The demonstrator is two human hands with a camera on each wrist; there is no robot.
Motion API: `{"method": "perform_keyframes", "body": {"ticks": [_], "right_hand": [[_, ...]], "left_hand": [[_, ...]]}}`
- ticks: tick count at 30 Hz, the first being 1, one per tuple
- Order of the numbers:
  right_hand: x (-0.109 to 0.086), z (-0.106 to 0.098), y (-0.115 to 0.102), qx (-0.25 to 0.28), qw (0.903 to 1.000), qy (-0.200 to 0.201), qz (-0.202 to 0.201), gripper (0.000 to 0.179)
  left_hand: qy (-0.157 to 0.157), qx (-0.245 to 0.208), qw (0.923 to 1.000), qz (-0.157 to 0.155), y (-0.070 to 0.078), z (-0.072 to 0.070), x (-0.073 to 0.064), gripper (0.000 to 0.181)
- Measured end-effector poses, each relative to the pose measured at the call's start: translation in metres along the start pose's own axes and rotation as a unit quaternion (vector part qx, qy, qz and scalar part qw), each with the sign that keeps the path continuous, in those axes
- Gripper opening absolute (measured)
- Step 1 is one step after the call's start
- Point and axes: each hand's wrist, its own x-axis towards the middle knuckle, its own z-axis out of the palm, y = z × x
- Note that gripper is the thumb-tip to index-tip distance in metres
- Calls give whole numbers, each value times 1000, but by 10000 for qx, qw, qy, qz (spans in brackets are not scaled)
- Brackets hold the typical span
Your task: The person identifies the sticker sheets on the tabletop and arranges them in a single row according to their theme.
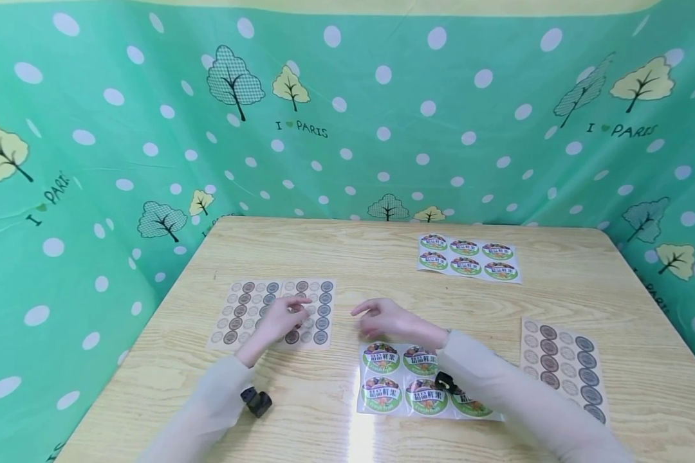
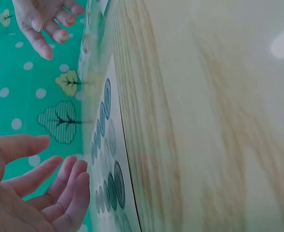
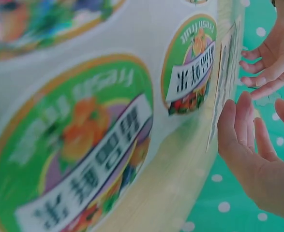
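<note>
My left hand (image 1: 282,319) hovers over two side-by-side sheets of small round stickers (image 1: 237,315) at the table's left. Its fingers are loosely bent and hold nothing, as the left wrist view shows. My right hand (image 1: 390,319) is just above the back edge of a sheet of oval fruit stickers (image 1: 402,395), also with relaxed fingers and nothing between them. In the right wrist view the green "Fresh fruit" labels (image 3: 190,63) fill the left side, with the right hand (image 3: 258,164) beyond them. The right forearm covers part of this sheet.
Another sheet of oval fruit stickers (image 1: 469,257) lies at the back right. At the right is a further sheet of round brown and grey stickers (image 1: 562,360), partly near the right sleeve. A green dotted curtain (image 1: 347,128) stands behind the wooden table (image 1: 336,251).
</note>
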Motion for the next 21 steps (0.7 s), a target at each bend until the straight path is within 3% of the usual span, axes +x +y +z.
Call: {"method": "perform_keyframes", "body": {"ticks": [4, 10, 21], "right_hand": [[-9, -11, -1, -128, 9998, -77, -115, 37], [-23, -29, -2, -462, 9985, -60, -287, 37], [-54, -64, 8, -791, 9961, 301, -249, 41]], "left_hand": [[-82, -95, 9999, 2, 11, 10, 3, 31], [-177, -136, 9992, 318, 31, 24, 7, 28], [-743, -324, 9938, 756, 61, 50, 19, 29]]}}
